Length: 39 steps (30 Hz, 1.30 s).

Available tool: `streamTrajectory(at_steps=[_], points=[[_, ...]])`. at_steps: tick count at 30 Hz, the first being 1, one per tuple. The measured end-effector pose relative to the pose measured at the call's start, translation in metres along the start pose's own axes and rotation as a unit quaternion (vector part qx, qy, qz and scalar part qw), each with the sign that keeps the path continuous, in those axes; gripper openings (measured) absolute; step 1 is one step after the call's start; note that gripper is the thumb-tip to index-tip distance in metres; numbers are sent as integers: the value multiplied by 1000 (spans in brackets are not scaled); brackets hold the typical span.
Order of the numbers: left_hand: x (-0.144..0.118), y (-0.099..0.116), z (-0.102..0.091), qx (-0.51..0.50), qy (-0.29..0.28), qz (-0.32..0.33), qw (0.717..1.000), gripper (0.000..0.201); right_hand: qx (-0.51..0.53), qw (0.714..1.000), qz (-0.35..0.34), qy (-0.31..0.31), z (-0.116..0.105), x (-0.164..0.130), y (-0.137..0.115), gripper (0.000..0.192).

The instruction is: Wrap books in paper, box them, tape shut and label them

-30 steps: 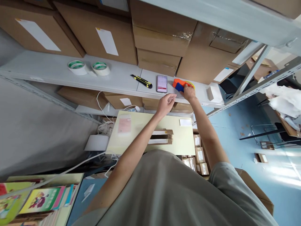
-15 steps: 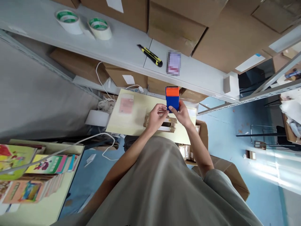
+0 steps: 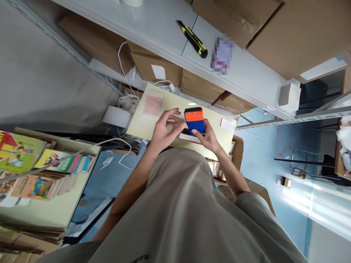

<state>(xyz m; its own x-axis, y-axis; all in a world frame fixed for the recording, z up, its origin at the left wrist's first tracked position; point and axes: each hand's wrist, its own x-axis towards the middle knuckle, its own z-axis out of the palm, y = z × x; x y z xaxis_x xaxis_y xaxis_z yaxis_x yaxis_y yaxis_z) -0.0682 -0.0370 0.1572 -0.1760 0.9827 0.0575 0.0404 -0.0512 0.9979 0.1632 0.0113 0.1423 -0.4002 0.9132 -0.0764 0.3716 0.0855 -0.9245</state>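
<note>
An orange and blue tape dispenser [image 3: 194, 119] is held in my right hand [image 3: 208, 137], above a pale yellow table [image 3: 142, 124]. My left hand [image 3: 164, 128] is beside it on the left, fingers curled, its fingertips touching the dispenser's side near the tape end. A brown cardboard box [image 3: 189, 138] lies on the table under my hands, mostly hidden by them. A pink slip [image 3: 152, 105] lies on the table to the left.
A grey shelf [image 3: 164, 33] above carries a yellow and black utility knife [image 3: 192, 38], a blurred phone [image 3: 221, 54] and cardboard boxes [image 3: 287, 33]. White cables [image 3: 120, 65] hang at the left. Stacked colourful books [image 3: 35, 171] fill the lower left. Blue floor [image 3: 260, 153] shows at right.
My right hand took the dispenser off the shelf and brought it down over the table. My left hand came in to meet it. The view tilted downward.
</note>
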Motion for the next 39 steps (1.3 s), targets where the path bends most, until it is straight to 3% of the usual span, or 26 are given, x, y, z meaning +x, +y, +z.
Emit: streamTrajectory(at_steps=[5, 10, 14, 21, 26, 29, 34, 39], points=[[14, 6, -18, -14, -33, -22, 999, 54, -75, 995, -20, -60, -12, -14, -6, 67], [27, -14, -22, -30, -61, -56, 996, 39, -129, 983, -43, -125, -29, -19, -19, 63], [23, -27, -20, -35, -59, -63, 996, 33, -154, 975, -42, -157, -40, -21, -27, 61], [5, -40, -4, -34, -17, -118, 992, 41, -192, 962, 39, -191, -42, -6, -35, 73], [-13, -54, 8, -75, 45, -180, 980, 38, -251, 931, 101, -247, -52, 1, -67, 77], [-21, -63, -2, -78, 92, -195, 973, 34, -290, 905, 138, -280, -69, 3, -89, 76], [-22, -102, -29, -64, 164, -208, 962, 33, -324, 874, 208, -297, -86, 5, -114, 76], [-19, -146, -16, -124, 140, -253, 949, 38, -394, 861, 172, -272, -69, 7, -124, 73]])
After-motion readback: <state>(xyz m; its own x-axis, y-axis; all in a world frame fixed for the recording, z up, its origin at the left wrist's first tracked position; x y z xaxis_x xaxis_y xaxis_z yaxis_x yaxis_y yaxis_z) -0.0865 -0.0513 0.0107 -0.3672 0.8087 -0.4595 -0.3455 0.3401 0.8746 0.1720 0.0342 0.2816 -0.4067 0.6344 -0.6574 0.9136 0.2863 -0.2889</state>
